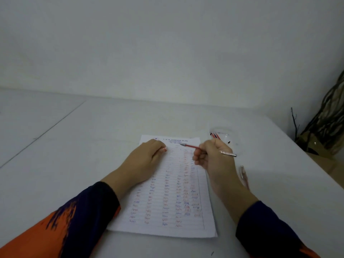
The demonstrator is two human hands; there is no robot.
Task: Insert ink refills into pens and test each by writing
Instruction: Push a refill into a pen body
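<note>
Your right hand (210,155) is gripping a clear pen (206,149) with a red refill, fingers curled round the barrel, tip pointing left over the far end of the lined sheet (167,202). Your left hand (147,157) is lying on the sheet's far-left part, fingers curled, pinching something small at the tips; can't tell what. A clear cup (224,135) holding refills is standing just beyond your right hand. Another clear pen (243,174) is lying on the table (74,155), right of the sheet.
</note>
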